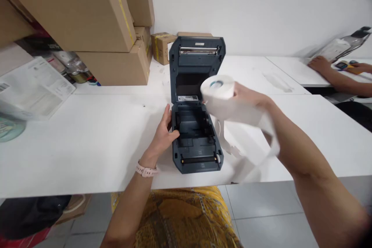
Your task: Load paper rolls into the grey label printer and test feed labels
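Note:
A dark blue label printer [196,139] stands on the white table [87,143] with its lid [197,66] swung up and its roll bay bare. My left hand [163,133] rests against the printer's left side, thumb on the bay's edge, fingers stretched out. My right hand [247,95] holds a white label roll [218,93] in the air just right of the bay. A loose strip of white paper [247,151] trails from the roll down over the table edge.
Stacked cardboard boxes [87,19] fill the back left, with a small box [162,46] behind the printer. Printed sheets [31,89] lie at the left. Another person's hand [321,64] rests on the neighbouring table at the right, beside a plastic bag [340,48].

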`<state>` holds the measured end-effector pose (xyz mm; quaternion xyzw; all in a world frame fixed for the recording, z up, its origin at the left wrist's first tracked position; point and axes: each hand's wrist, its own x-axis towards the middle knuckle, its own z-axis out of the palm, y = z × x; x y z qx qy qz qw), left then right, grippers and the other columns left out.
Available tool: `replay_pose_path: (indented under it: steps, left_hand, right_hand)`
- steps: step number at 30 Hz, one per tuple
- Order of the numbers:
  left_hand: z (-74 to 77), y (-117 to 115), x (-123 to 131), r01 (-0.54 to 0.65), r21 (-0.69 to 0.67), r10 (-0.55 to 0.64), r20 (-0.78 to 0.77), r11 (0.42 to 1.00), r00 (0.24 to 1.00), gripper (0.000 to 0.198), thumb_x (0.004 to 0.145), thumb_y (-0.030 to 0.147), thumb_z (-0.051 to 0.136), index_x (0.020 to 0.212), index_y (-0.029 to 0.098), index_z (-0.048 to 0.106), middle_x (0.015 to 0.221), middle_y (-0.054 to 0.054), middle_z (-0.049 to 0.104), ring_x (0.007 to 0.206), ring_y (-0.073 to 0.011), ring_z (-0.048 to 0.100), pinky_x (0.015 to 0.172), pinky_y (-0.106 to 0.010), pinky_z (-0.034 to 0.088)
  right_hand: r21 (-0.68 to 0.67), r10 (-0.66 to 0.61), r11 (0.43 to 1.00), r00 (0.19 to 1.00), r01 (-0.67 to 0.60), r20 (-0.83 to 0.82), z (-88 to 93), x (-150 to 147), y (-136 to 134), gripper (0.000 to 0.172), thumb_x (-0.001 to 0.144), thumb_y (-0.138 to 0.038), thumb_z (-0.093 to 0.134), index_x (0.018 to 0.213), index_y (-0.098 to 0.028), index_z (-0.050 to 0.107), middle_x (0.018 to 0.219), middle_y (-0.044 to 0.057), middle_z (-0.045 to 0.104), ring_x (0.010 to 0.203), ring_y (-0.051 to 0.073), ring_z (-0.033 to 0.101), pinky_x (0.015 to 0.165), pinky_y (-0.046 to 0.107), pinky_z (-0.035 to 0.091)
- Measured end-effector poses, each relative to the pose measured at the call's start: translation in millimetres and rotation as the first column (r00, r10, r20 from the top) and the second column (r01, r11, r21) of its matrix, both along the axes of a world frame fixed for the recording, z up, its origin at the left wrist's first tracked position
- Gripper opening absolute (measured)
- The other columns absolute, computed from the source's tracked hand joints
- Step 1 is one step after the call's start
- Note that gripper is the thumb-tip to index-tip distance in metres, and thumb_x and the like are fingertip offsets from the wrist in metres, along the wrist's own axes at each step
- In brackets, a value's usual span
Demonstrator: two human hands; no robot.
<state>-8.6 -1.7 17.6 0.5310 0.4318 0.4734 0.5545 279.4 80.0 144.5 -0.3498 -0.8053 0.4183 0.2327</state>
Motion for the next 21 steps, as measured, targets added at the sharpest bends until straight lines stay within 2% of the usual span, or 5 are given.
replay_pose_path:
  steps: [3,7,13,18,21]
  left_hand:
    - [-1.0,1.9,-1.8,0.048,0.01,-0.049,0.038,0.999,0.998,0.123,0.079,0.022,0.079,0.173,0.029,0.0,0.18,-0.011,0.021,0.167,-0.0308,0.022,0.137,-0.05,0.018]
    - [-4.4,4.3,-3.3,0.075,0.043,-0.078,0.074,0.996,0.994,0.122,0.079,0.021,0.078,0.173,0.03,-0.001,0.181,-0.009,0.018,0.168,-0.0312,0.018,0.137,-0.051,0.015]
    - [-7.3,6.2,-2.9,0.07,0.021,-0.071,0.098,0.997,0.993,0.125,0.075,0.016,0.075,0.173,0.029,-0.002,0.182,-0.009,0.016,0.169,-0.0305,0.01,0.137,-0.05,0.015]
    - [-6.6,5.0,-2.6,0.069,0.028,-0.072,0.117,0.997,0.991,0.122,0.076,0.016,0.075,0.173,0.032,0.001,0.181,-0.007,0.021,0.168,-0.0308,0.017,0.136,-0.051,0.018]
    - [-6.0,4.3,-2.8,0.077,0.034,-0.081,0.113,0.996,0.99,0.121,0.078,0.017,0.075,0.173,0.032,0.001,0.18,-0.008,0.024,0.167,-0.0321,0.023,0.136,-0.051,0.02]
  right_hand:
    - [-0.035,0.141,0.99,0.966,-0.136,0.215,0.6,-35.8,-9.0,0.083,0.061,-0.062,0.089,0.129,-0.021,0.066,0.123,0.009,0.075,0.113,0.033,0.07,0.099,0.045,0.056]
    - [-0.043,0.177,0.983,0.878,-0.177,0.445,-11.6,-62.6,-9.6,0.072,0.068,-0.055,0.087,0.128,-0.022,0.066,0.125,0.008,0.074,0.11,0.031,0.07,0.093,0.041,0.056]
    - [-0.069,0.223,0.973,0.828,-0.219,0.514,-12.4,-64.6,-8.0,0.072,0.069,-0.057,0.087,0.13,-0.025,0.064,0.127,0.007,0.072,0.111,0.03,0.069,0.092,0.039,0.055]
    - [-0.091,0.236,0.968,0.726,-0.234,0.646,-5.7,-74.4,-7.2,0.068,0.07,-0.06,0.085,0.124,-0.024,0.063,0.123,0.008,0.073,0.107,0.032,0.069,0.085,0.039,0.053]
    - [-0.081,0.213,0.97,0.643,-0.229,0.735,-9.7,-85.0,-9.1,0.068,0.072,-0.072,0.079,0.115,-0.023,0.063,0.116,0.01,0.074,0.102,0.034,0.069,0.081,0.04,0.051]
